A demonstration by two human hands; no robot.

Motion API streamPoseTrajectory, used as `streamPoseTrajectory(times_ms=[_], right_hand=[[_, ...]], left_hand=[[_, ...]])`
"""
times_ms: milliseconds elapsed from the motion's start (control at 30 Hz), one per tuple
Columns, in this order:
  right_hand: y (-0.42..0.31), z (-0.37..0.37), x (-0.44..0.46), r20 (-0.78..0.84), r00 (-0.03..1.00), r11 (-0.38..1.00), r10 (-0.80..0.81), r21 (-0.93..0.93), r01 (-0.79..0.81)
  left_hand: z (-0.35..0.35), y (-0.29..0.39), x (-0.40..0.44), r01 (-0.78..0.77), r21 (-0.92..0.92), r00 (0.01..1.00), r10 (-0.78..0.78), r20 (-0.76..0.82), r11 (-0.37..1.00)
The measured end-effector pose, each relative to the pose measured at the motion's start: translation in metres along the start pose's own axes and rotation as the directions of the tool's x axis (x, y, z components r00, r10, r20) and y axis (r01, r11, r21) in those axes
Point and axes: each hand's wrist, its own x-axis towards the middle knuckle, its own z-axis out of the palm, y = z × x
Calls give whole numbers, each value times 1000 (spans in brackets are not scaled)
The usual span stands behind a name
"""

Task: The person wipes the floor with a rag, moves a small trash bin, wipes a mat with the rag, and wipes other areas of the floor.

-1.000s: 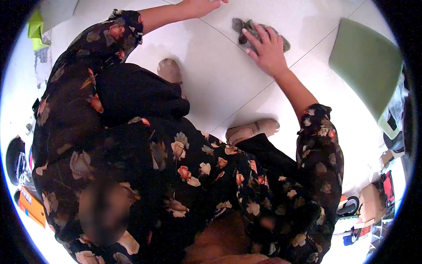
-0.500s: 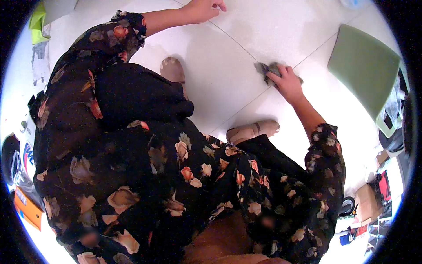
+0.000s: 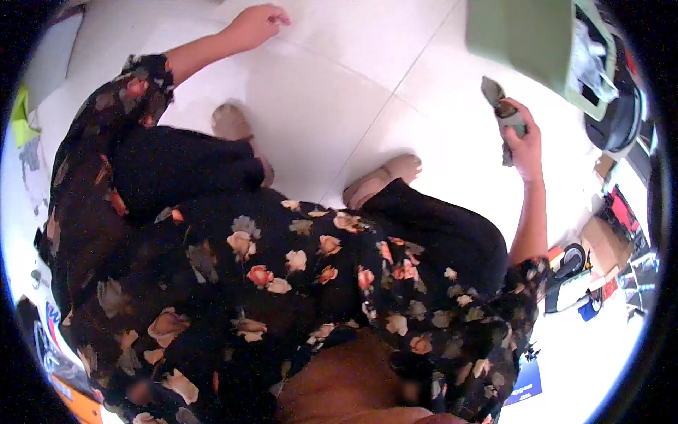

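Note:
My right hand (image 3: 524, 141) is closed round a crumpled grey-green cloth (image 3: 492, 90) on the right side, over the pale tiled floor (image 3: 339, 92). Part of the cloth sticks out past the fingers towards the top, and another end hangs below them. At the upper left my left hand (image 3: 258, 27) is held above the floor with its fingers curled in; whether anything is in them is too small to tell.
A green chair or bin-like piece (image 3: 522, 42) stands at the upper right, with clear plastic in its frame. My two beige shoes (image 3: 232, 121) are on the floor. Cardboard boxes (image 3: 606, 247) lie at the right, and an orange box (image 3: 74, 403) at the lower left.
My right hand has lifted the cloth off the floor and moved right with it. My left hand has shifted left in the view, and the whole view has turned.

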Motion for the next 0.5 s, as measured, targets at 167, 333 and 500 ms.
streamPoseTrajectory(times_ms=[167, 333, 500], right_hand=[[-63, -49, 1, -527, 803, 900, -279, 147, 410], [-49, -51, 51, -833, 414, 915, -368, -245, 320], [-2, -29, 80, -639, 676, 909, -366, -400, 115]], left_hand=[[10, -14, -28, 35, -92, 999, -32, 40, 995], [18, -13, -23, 50, -178, 998, -43, 39, 983], [11, 0, -27, 93, -184, 993, -79, 85, 979]])
